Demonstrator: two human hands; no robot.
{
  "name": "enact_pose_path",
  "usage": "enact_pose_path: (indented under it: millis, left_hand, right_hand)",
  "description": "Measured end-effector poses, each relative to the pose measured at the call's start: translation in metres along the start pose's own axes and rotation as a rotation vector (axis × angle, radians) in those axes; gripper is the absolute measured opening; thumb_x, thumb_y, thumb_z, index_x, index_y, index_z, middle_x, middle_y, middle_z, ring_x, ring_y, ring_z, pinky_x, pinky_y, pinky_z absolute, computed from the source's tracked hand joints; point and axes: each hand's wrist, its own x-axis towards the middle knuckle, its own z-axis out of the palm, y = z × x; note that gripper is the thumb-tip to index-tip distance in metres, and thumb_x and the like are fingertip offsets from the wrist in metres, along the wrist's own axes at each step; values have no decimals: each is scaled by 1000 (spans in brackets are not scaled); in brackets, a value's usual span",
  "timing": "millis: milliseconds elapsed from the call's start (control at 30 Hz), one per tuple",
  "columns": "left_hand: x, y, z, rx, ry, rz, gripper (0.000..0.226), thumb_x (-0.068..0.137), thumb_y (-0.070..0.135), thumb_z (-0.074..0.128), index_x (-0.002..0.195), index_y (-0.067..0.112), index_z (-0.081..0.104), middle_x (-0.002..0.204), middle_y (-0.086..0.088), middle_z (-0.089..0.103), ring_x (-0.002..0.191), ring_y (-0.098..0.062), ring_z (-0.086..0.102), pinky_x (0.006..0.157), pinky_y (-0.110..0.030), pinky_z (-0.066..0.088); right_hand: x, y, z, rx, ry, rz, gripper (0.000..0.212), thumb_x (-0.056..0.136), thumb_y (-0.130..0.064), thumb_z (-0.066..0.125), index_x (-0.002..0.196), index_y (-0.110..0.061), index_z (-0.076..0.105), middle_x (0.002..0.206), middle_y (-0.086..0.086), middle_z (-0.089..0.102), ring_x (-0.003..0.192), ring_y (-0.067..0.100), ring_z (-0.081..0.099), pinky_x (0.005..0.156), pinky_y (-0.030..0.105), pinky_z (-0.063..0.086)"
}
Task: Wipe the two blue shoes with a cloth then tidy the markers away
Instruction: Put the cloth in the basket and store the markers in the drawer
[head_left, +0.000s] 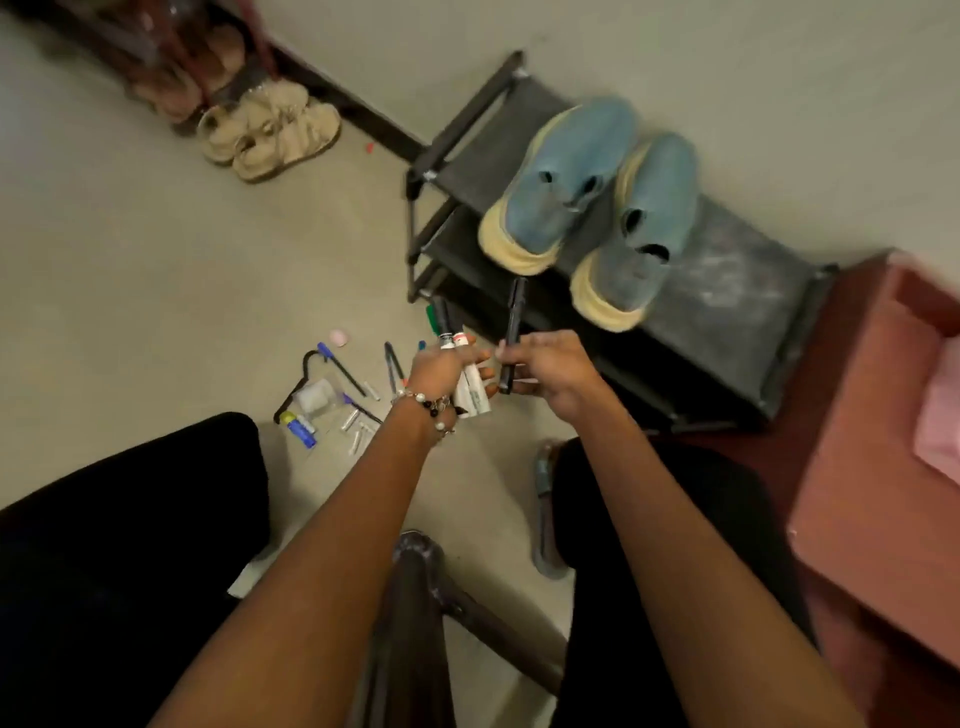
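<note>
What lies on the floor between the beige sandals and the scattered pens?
Nothing: in the head view, the floor between the beige sandals and the scattered pens is bare.

I'm in a room at home: my black shoe rack (727, 270) stands against the plain wall with the blue shoes (592, 202) on top, beige sandals (270, 135) lie on the bare floor (156, 260) by another rack, and pens and markers (343, 374) are scattered beside a reddish wooden bed frame (872, 441)

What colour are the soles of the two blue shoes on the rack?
Pale cream-yellow; the soles show most clearly at the near ends of the blue shoes in the head view.
</note>
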Motion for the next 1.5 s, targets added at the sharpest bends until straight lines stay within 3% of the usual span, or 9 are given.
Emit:
enact_pose_path:
  millis: [233,500,733,900,1067,1200,1333,1433,1500]
  left_hand:
    - [-121,-54,153,121,-264,82,13,95,2,50,85,3,57,69,-10,66,52,-19,64,50,-30,54]
    - [-178,-213,267,425,-358,-186,9,92,6,57,83,4,57,72,-12,60,64,-24,62,66,-39,55]
    - [-155,-333,264,944,-267,-488,12,89,9,59,93,-2,63,82,-15,69,76,-30,67,76,-48,56]
    - [-128,-363,267,1124,-265,-559,11,91,12,57,84,5,61,81,-9,69,72,-24,67,63,-34,53]
    - [-92,-384,268,1155,-235,-544,22,84,11,64,103,0,66,91,-13,72,84,-28,70,80,-46,57]
    - [-70,-395,270,1136,-186,-498,17,85,7,64,100,-1,66,95,-13,70,77,-28,67,55,-31,54]
    - [-60,-397,274,1101,-105,-443,23,84,13,67,102,-2,63,86,-14,67,82,-31,67,66,-35,55]
    - [-61,-399,276,1111,-109,-429,20,85,14,67,98,0,62,82,-14,65,73,-30,65,56,-31,51]
    - [-66,-400,276,1120,-144,-417,13,86,12,66,93,2,62,75,-12,63,62,-27,61,49,-29,47]
  right_hand:
    - [-167,-7,-157,222,113,-268,7,82,0,66,89,-3,68,84,11,72,67,18,69,55,25,53]
    - [-264,128,-301,419,459,-205,4,84,-7,66,84,-7,70,74,9,72,65,19,66,63,31,55]
    - [-252,269,-358,432,719,302,10,84,-3,65,83,7,66,69,16,65,51,22,57,46,27,43]
    - [-208,330,-383,262,757,506,17,78,-5,74,83,5,60,88,22,65,76,34,66,73,46,57]
    - [-163,363,-416,-96,779,557,29,84,-11,69,105,7,61,104,22,64,96,38,62,79,35,50]
    - [-142,390,-426,-211,847,662,25,87,-6,62,110,3,58,112,23,59,100,38,59,89,44,50]
    - [-145,398,-424,-368,933,696,24,90,6,46,112,8,57,114,26,57,106,41,54,92,46,45]
    - [-152,380,-415,-339,1042,566,23,87,6,53,108,9,61,113,26,59,106,41,55,91,44,46]
    - [-161,359,-400,-52,938,353,18,85,-1,64,102,1,68,103,18,68,97,32,64,84,35,51]
